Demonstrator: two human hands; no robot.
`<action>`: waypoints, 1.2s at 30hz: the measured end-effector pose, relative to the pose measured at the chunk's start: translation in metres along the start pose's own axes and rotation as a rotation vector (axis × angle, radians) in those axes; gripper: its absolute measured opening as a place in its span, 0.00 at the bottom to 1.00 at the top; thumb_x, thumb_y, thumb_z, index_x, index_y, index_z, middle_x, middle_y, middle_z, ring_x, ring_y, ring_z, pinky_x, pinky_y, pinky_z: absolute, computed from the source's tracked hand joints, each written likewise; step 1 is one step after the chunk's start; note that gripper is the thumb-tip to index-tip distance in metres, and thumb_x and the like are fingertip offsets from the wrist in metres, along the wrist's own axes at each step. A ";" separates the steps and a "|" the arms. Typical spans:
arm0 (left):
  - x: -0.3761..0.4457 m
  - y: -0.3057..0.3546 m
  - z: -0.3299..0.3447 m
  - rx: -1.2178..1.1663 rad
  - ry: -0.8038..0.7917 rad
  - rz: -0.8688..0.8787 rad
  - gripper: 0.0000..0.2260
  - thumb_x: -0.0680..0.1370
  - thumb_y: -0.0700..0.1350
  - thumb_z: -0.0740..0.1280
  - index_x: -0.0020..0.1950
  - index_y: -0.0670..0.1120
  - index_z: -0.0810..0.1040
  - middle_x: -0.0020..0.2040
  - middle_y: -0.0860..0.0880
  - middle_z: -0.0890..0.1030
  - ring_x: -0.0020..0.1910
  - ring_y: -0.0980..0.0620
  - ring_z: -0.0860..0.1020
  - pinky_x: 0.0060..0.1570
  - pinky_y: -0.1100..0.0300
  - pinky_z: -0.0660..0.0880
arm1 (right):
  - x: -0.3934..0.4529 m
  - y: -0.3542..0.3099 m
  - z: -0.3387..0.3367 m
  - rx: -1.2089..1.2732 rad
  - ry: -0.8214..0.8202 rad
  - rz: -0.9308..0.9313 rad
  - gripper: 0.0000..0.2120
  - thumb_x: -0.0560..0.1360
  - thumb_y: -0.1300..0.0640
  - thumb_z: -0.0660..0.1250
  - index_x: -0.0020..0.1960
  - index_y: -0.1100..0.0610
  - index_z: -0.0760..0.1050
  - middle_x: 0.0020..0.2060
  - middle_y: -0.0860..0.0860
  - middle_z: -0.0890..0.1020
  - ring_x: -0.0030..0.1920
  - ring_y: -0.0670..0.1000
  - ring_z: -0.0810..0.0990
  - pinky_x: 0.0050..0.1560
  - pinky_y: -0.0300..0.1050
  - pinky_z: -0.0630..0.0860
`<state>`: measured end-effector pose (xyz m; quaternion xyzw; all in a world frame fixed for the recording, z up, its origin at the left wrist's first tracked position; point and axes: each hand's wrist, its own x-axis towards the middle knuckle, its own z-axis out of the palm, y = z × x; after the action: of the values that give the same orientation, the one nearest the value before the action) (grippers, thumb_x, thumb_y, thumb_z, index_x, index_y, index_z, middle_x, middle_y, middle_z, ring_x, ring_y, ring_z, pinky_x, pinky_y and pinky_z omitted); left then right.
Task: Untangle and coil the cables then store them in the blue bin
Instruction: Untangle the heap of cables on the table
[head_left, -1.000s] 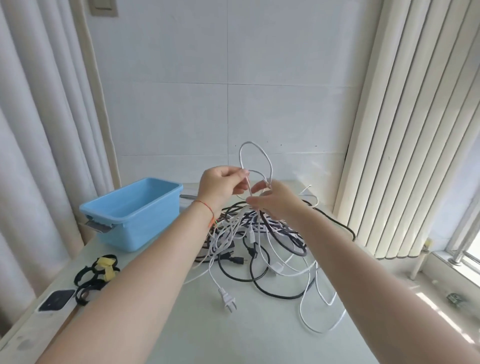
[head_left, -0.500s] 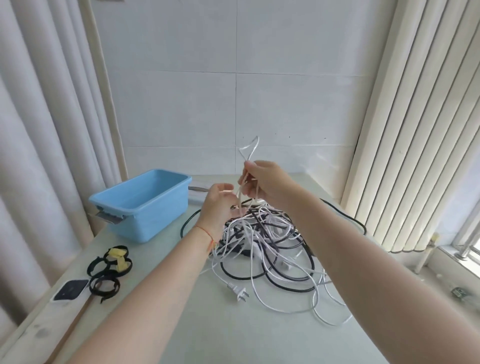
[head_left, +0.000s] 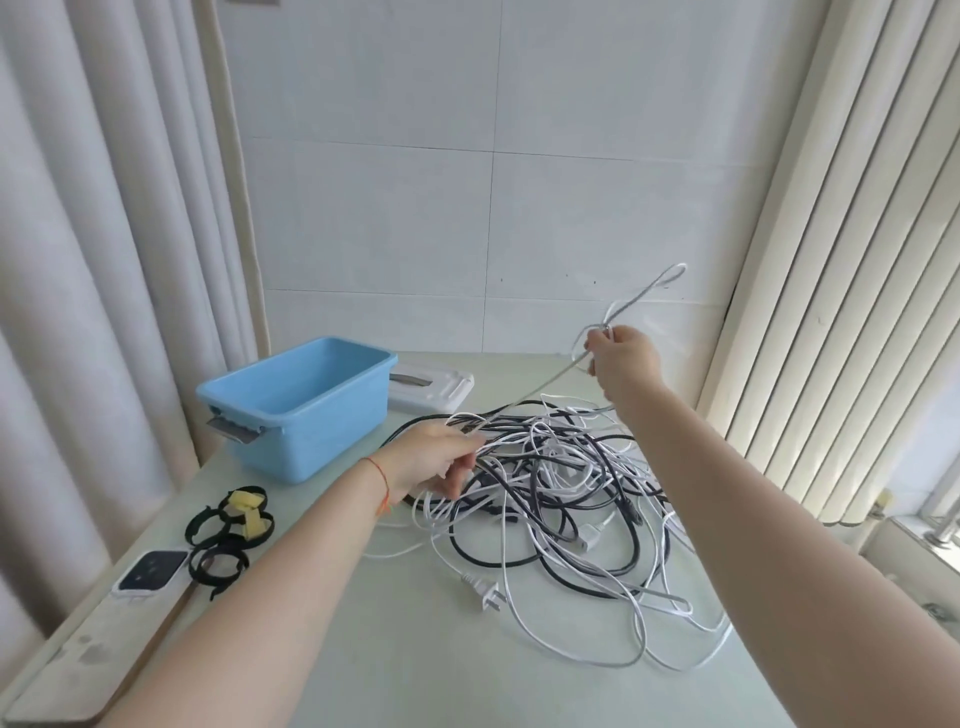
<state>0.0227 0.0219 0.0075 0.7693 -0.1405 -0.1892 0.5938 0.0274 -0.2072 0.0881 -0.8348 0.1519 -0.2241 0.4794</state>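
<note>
Right hand (head_left: 621, 358) at right of centre pinching a thin white cable loop (head_left: 644, 293) raised, left hand (head_left: 434, 460) at centre with fingers curled on the tangled black and white cable pile (head_left: 561, 483), empty blue plastic bin (head_left: 301, 402) at left

A white tiled wall (head_left: 493, 218) stands behind the pale green table (head_left: 415, 649). Left of the wall hang white curtains (head_left: 104, 260); right of it, cream vertical blinds (head_left: 841, 260), daylight showing through.

A plain room at home: white tiled wall (head_left: 493, 156) at 12 o'clock, curtains (head_left: 104, 234) at 9, vertical blinds (head_left: 841, 260) at 3.
</note>
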 end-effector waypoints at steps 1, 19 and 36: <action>-0.001 -0.003 -0.004 -0.102 -0.021 -0.040 0.15 0.82 0.49 0.62 0.37 0.45 0.71 0.23 0.51 0.67 0.20 0.54 0.65 0.26 0.63 0.70 | 0.003 0.001 -0.002 -0.214 -0.059 -0.015 0.11 0.81 0.54 0.58 0.46 0.60 0.72 0.41 0.58 0.76 0.34 0.54 0.72 0.33 0.45 0.69; -0.003 0.035 -0.043 -1.381 0.145 0.356 0.12 0.83 0.47 0.57 0.45 0.45 0.77 0.23 0.54 0.59 0.20 0.58 0.59 0.22 0.67 0.62 | -0.025 0.012 0.067 -0.201 -0.477 -0.315 0.03 0.76 0.58 0.68 0.46 0.51 0.76 0.34 0.51 0.80 0.32 0.51 0.76 0.36 0.44 0.74; 0.034 0.015 -0.009 0.106 0.323 0.358 0.12 0.83 0.50 0.60 0.48 0.48 0.80 0.34 0.57 0.79 0.33 0.50 0.78 0.31 0.59 0.76 | -0.044 -0.010 0.072 -0.462 -0.750 -0.530 0.08 0.79 0.56 0.65 0.49 0.53 0.84 0.35 0.43 0.78 0.34 0.41 0.74 0.41 0.43 0.73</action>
<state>0.0567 0.0107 0.0196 0.7825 -0.1877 0.0523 0.5914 0.0277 -0.1291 0.0551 -0.9518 -0.2016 0.0162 0.2307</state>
